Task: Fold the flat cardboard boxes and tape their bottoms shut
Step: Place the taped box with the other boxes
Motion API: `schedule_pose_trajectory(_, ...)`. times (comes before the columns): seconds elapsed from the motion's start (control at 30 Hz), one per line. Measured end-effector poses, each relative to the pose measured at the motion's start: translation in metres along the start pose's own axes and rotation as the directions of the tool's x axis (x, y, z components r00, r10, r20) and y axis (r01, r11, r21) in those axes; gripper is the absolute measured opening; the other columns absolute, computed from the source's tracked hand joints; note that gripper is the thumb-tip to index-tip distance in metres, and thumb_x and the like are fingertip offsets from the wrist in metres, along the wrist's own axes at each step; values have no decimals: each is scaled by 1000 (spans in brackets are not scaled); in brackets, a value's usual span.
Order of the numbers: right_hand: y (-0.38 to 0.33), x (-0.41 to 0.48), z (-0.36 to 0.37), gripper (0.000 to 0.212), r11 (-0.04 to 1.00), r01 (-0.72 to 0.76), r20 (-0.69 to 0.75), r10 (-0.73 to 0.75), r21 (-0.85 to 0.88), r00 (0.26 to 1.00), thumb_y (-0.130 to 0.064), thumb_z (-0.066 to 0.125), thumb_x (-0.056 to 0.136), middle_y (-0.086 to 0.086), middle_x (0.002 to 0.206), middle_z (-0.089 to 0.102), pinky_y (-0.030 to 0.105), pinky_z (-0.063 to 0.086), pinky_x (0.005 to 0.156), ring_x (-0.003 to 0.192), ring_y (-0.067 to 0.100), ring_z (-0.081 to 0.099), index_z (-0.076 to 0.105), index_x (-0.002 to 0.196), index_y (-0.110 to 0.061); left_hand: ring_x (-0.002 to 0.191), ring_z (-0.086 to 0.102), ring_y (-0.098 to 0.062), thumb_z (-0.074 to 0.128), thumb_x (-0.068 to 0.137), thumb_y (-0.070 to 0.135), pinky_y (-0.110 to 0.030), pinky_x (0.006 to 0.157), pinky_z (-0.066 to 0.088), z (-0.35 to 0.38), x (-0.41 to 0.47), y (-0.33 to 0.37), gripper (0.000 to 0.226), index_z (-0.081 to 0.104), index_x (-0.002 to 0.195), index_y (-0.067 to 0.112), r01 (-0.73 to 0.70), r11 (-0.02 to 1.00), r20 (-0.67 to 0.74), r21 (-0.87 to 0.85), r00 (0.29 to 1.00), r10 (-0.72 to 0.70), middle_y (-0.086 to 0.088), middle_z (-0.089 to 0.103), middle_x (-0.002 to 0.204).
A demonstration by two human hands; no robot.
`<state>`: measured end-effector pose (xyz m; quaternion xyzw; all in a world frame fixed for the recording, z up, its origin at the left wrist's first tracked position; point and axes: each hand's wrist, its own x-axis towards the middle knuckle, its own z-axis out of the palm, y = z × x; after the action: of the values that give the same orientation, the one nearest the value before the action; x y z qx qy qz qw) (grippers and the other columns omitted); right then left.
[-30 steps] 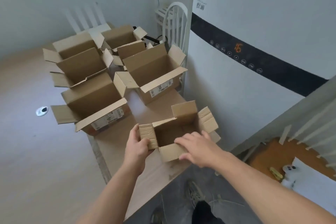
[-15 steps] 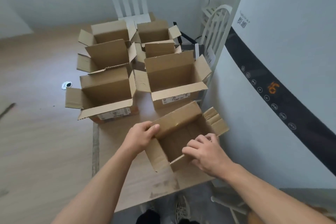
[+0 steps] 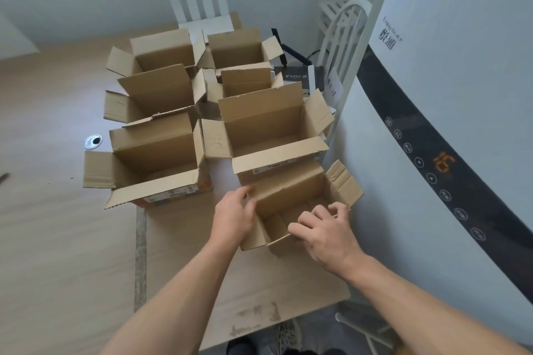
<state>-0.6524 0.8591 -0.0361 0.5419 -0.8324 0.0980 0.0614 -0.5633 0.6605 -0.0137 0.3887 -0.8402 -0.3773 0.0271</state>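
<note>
Seven boxes in all; which one is in hand? (Student)

Small box [image 3: 291,204], standing open-topped on the table [image 3: 253,282], nearest the viewer. Left hand [image 3: 233,217] clasps its left side; right hand [image 3: 326,230] hooks curled fingers over its near wall. (Tutor)

And the other six? (Student)

All beyond the small box, erected, top flaps open. Front right box [image 3: 268,124] is just behind it and front left box [image 3: 155,155] is beyond to its left. Farther off are middle left box [image 3: 155,89], middle right box [image 3: 248,82], rear left box [image 3: 161,49] and rear right box [image 3: 236,47]. (Tutor)

Progress? (Student)

Judged late: every visible box is folded up, and no flat one shows. Bottom flaps inside the small box lie closed; tape on any bottom cannot be told. Two hands, one table, and one white appliance [image 3: 432,124] right of the small box. (Tutor)
</note>
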Motion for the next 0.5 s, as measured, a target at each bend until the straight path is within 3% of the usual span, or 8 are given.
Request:
schedule_pose_trajectory(0.1,2,4,5,28,999,-46,-1,46,2,999,-21,78,73,-11,82,54,43,33,82,77,19,53,60,90,-34,122,56,-21,59,96,31,-26,101,40,-3,11,5,38,62,133,22,77,997,112,28,991,-80,-3,64,131)
schedule_pose_trajectory(0.23,9,8,12,31,991,-134,93,131,21,987,-20,82,70,-10,82,54,43,34,81,78,19,52,60,88,-35,123,56,-22,56,98,32,-28,101,42,-1,22,13,37,64,131,19,67,995,180,74,980,-79,-3,64,131)
schedule_pose_trajectory(0.37,14,21,11,35,983,-181,270,166,28,948,-30,85,68,-9,89,57,52,42,85,85,20,56,61,94,-34,124,56,-22,54,99,32,-30,106,38,2,30,18,45,53,142,20,23,994,144,111,989,-39,-7,53,141)
schedule_pose_trajectory(0.5,16,41,3,34,987,-154,423,122,42,898,-41,62,92,-5,121,53,56,25,108,117,23,46,52,123,-30,117,52,-24,54,98,30,-29,95,37,-5,27,15,38,57,133,15,-10,996,32,84,999,8,-6,51,128)
